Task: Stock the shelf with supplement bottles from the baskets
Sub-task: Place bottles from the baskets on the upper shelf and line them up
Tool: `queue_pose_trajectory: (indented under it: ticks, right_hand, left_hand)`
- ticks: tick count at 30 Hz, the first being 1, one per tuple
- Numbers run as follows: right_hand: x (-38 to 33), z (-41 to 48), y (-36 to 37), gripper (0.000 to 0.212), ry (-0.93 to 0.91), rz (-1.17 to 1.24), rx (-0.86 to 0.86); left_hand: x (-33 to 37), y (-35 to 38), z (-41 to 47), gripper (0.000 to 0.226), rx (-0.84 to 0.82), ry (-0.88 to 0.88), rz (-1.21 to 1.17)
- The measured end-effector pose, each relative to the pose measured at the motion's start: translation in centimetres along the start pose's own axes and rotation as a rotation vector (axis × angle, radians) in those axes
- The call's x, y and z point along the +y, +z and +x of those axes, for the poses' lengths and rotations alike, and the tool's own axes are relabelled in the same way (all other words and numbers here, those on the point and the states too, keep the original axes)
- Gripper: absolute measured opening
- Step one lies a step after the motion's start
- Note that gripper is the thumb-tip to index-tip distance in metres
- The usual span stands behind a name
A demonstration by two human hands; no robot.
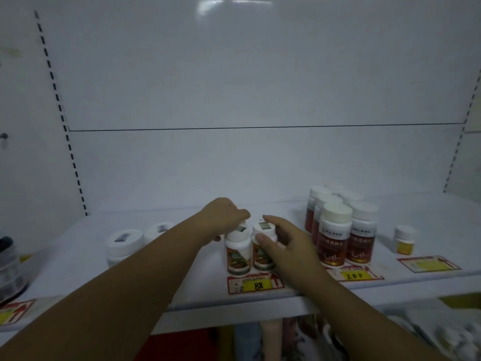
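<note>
Two small white-capped bottles with green and orange labels stand side by side near the front edge of the white shelf (161, 287), above a price tag marked 88. My left hand (223, 217) reaches over the left bottle (238, 252), fingers curled on its cap. My right hand (282, 239) holds the cap of the right bottle (261, 254), thumb on the near side and fingers round the far side. No basket is in view.
A cluster of several taller bottles with dark red labels (335, 238) stands just right of my right hand. One small yellow-labelled bottle (404, 239) sits further right. Two low white jars (125, 244) stand at the left. A dark container (9, 267) is at the far left edge.
</note>
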State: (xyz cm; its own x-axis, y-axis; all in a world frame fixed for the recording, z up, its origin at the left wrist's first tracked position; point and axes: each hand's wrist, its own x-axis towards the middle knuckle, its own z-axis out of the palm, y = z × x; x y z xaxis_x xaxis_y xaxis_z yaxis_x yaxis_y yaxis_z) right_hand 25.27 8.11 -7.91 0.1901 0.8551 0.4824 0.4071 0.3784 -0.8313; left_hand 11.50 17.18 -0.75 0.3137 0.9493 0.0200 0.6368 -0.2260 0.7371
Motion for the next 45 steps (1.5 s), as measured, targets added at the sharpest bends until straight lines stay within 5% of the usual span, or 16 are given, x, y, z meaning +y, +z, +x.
queue_pose_trajectory:
  ticks: [5,10,13,20,28,32,38,45]
  right_hand:
    - [-3.1,0.0,-1.5,0.048,-0.242,-0.28,0.13]
    - [-7.0,3.1,-7.4,0.062,-0.323,-0.933,-0.123]
    - [-7.7,3.4,-11.5,0.069,-0.301,-1.263,-0.297]
    - [-6.8,-2.9,-21.3,0.067,-0.325,-1.242,-0.321]
    - [-3.2,-14.5,-34.9,0.058,-0.318,-1.138,-0.297]
    - [-0.1,-20.3,-40.4,0.049,-0.302,-1.096,-0.208]
    - [7.0,-25.8,-47.2,0.034,-0.123,-1.124,-0.215]
    - [17.1,-27.2,-51.4,0.036,0.236,-1.107,-0.196]
  left_hand:
    - [0.3,-1.7,-1.0,0.055,0.041,0.163,0.105]
    - [4.0,-3.8,-3.4,0.069,-0.077,0.261,0.533]
    - [7.1,-3.6,-5.3,0.067,0.005,0.33,0.696]
    - [12.8,2.3,-9.1,0.07,-0.019,0.294,0.759]
    - [20.5,17.3,-15.4,0.049,0.085,0.582,0.519]
    - [21.8,26.1,-18.3,0.034,-0.025,0.702,0.391]
    - [20.6,37.2,-18.3,0.039,-0.301,0.599,0.582]
    - [18.6,46.0,-13.7,0.033,-0.403,0.423,0.468]
